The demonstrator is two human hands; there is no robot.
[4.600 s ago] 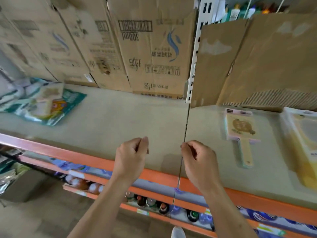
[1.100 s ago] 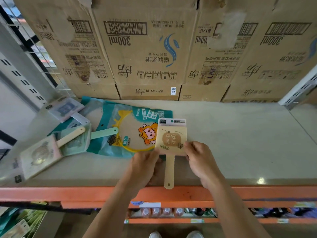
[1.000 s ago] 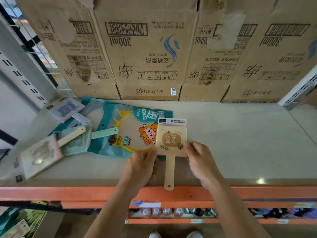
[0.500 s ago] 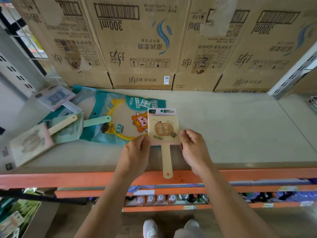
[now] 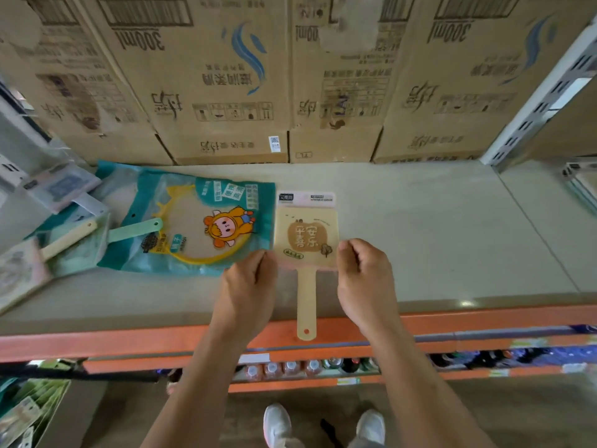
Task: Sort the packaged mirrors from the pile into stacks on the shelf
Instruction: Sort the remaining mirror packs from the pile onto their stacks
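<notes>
Left hand (image 5: 248, 279) and right hand (image 5: 365, 276) pinch the mirror (image 5: 307, 240) by its lower corners: likely light, stiff, fragile, slick-wrapped.

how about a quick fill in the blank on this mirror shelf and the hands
The left hand and right hand pinch the pale yellow mirror, whose handle reaches over the shelf's ____ front rail.
The teal packet lies to that mirror's ____.
The cardboard boxes behind are printed ____ml.
Missing: orange; left; 300
</notes>
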